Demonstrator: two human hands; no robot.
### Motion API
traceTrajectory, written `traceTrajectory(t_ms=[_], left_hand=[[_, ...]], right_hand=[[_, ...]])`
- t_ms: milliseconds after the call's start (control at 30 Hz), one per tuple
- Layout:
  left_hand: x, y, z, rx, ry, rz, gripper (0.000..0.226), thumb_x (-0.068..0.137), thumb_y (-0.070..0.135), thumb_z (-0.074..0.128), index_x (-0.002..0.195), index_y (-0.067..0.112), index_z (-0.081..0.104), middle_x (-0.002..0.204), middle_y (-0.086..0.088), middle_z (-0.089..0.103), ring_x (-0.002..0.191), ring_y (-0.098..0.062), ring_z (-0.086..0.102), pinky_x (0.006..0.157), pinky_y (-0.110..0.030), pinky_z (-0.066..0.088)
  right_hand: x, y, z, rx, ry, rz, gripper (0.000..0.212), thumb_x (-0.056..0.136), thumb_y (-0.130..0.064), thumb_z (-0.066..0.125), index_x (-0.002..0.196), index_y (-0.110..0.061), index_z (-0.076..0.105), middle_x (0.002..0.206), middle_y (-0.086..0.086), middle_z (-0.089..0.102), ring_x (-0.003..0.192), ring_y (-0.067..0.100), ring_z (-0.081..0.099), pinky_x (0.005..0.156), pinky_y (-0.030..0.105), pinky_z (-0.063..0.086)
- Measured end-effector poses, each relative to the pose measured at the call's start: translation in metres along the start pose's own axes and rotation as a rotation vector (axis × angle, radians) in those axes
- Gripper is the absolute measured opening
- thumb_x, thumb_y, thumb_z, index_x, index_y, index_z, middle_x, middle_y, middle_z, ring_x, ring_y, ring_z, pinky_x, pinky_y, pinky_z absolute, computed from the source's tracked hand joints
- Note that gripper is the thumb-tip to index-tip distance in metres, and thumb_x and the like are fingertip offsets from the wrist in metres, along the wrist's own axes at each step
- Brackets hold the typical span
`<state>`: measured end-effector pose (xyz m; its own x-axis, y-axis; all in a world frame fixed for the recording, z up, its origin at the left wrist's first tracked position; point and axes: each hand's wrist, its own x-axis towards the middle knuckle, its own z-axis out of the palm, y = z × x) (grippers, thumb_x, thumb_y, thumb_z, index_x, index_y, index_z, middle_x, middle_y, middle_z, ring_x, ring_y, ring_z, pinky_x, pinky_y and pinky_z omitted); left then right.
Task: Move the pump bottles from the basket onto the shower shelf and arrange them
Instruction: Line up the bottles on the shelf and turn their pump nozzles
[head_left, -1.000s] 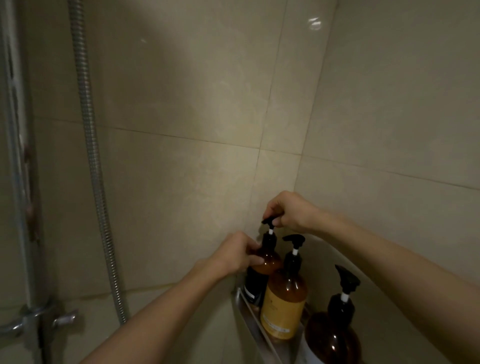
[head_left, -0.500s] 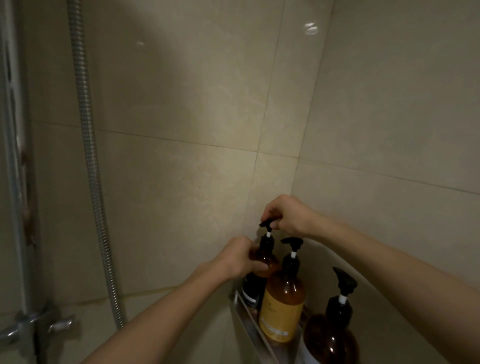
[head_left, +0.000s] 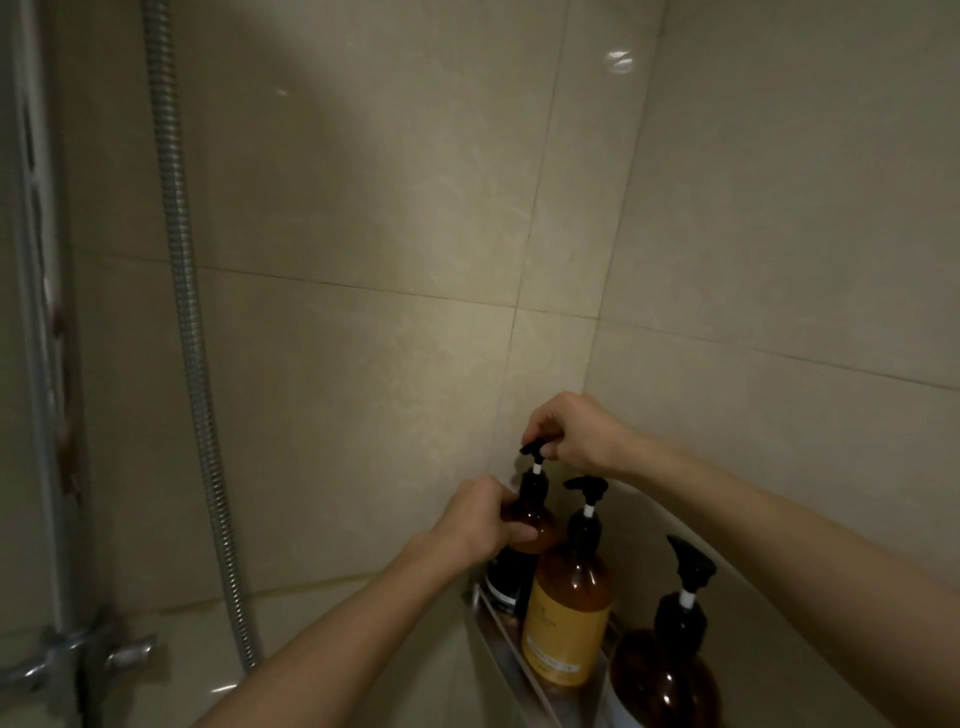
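Beige shower tiles back a corner shelf at lower right holding 3 pump bottles. Left hand grips the black-labelled bottle; right hand pinches its pump head.

Metal corner shelf, three pump bottles

pump head of the black-labelled bottle turned slightly leftward, view drifted a little upward

Dim beige tiled walls meet at corner; metal shower hose, possibly riser rail.
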<state>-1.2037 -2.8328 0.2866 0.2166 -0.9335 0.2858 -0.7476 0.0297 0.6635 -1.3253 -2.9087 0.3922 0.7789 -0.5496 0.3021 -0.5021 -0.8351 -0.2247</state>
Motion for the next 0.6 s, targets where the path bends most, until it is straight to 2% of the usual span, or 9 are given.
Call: traceTrajectory(t_ms=[233, 333, 400, 500, 600], left_hand=[[-0.002, -0.004, 0.002, 0.000, -0.001, 0.036, 0.024, 0.080, 0.029, 0.071, 0.099, 0.015, 0.071, 0.093, -0.003, 0.072, 0.089, -0.014, 0.065, 0.084, -0.032, 0.053], [-0.004, -0.004, 0.001, 0.024, -0.002, 0.054, 0.024, 0.081, 0.032, 0.069, 0.100, 0.017, 0.069, 0.093, 0.000, 0.070, 0.088, -0.012, 0.065, 0.083, -0.030, 0.053], [-0.008, -0.002, -0.002, 0.040, 0.030, 0.075, 0.024, 0.082, 0.035, 0.067, 0.099, 0.017, 0.068, 0.094, 0.000, 0.070, 0.087, -0.012, 0.065, 0.083, -0.032, 0.054], [-0.020, 0.003, -0.007, 0.043, 0.195, 0.153, 0.024, 0.088, 0.037, 0.057, 0.103, 0.020, 0.065, 0.089, 0.002, 0.068, 0.077, -0.007, 0.063, 0.076, -0.029, 0.055], [-0.035, 0.006, -0.010, 0.033, 0.378, 0.211, 0.025, 0.090, 0.031, 0.051, 0.110, 0.023, 0.064, 0.096, 0.004, 0.063, 0.082, -0.006, 0.059, 0.077, -0.029, 0.054]], right_hand=[[-0.001, 0.001, 0.002, 0.017, 0.009, 0.008, 0.025, 0.080, 0.001, 0.064, 0.096, -0.017, 0.071, 0.093, -0.004, 0.067, 0.092, 0.011, 0.062, 0.079, 0.019, 0.047], [-0.004, -0.002, -0.001, 0.016, -0.037, 0.034, 0.032, 0.082, 0.000, 0.061, 0.108, -0.018, 0.066, 0.112, 0.001, 0.065, 0.106, 0.016, 0.060, 0.087, 0.024, 0.049], [-0.009, -0.005, -0.008, 0.037, -0.053, 0.051, 0.040, 0.084, -0.001, 0.059, 0.118, -0.022, 0.059, 0.124, 0.004, 0.058, 0.109, 0.018, 0.058, 0.089, 0.027, 0.049], [-0.025, -0.009, -0.025, 0.060, -0.035, 0.049, 0.038, 0.085, -0.005, 0.058, 0.117, -0.026, 0.059, 0.119, 0.002, 0.060, 0.099, 0.014, 0.059, 0.083, 0.026, 0.050], [-0.043, -0.010, -0.042, 0.026, -0.102, 0.040, 0.031, 0.087, -0.010, 0.057, 0.110, -0.030, 0.061, 0.110, -0.002, 0.063, 0.095, 0.008, 0.057, 0.079, 0.021, 0.047]])
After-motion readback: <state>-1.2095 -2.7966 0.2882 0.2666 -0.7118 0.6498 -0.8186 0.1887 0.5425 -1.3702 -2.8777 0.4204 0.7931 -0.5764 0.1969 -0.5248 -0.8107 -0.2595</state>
